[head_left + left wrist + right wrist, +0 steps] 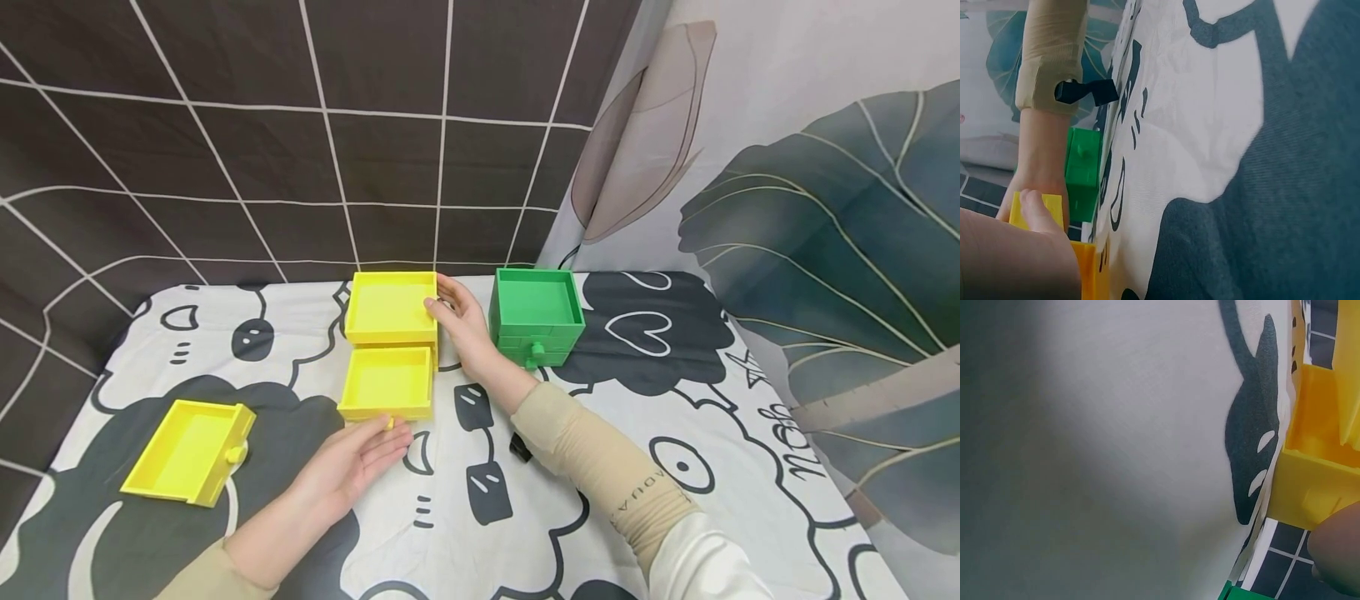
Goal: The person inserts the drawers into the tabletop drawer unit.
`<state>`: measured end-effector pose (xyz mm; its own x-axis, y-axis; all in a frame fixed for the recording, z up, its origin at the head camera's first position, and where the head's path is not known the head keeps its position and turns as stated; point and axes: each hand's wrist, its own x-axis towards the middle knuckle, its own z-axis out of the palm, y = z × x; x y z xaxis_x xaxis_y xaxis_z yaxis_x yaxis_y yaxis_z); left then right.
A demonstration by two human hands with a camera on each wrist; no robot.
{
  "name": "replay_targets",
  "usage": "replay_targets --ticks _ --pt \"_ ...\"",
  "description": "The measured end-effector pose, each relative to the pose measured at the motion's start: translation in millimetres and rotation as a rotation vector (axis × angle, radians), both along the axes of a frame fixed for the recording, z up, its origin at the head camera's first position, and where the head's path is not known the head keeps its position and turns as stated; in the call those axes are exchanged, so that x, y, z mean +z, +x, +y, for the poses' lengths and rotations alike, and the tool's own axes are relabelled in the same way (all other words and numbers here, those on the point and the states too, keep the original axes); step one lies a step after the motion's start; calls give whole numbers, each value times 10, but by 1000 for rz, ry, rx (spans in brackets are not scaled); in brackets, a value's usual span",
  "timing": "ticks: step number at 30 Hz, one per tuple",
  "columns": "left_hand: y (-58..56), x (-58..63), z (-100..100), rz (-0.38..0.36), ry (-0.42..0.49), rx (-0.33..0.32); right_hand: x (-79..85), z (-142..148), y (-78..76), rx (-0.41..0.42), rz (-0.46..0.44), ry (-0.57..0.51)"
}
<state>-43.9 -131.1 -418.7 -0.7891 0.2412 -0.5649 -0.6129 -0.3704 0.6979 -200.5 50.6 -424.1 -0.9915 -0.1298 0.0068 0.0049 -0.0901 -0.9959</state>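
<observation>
A yellow drawer box stands near the back of the cloth, open on top. From its front juts a yellow drawer, partly out and tilted towards me. My left hand pinches the drawer's small front knob, thumb on top and fingers below. In the left wrist view the thumb lies over the yellow drawer. My right hand grips the box's right side, thumb at the top rim. The right wrist view shows a fingertip against the yellow box; the other fingers are hidden.
A second yellow drawer lies loose at the left, its knob facing right. Right of my right hand stands a green drawer box with its drawer pushed in. The patterned cloth covers the surface, and a dark grid curtain hangs behind.
</observation>
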Motion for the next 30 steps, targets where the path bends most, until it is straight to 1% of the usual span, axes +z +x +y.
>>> replay_targets --ticks 13,19,30 --pt "-44 40 34 24 -7 -2 -4 0 10 1 0 -7" --pt "-60 74 54 25 -15 13 0 5 15 7 6 -6" --pt "-72 98 89 53 -23 24 -12 4 -4 5 13 -12"
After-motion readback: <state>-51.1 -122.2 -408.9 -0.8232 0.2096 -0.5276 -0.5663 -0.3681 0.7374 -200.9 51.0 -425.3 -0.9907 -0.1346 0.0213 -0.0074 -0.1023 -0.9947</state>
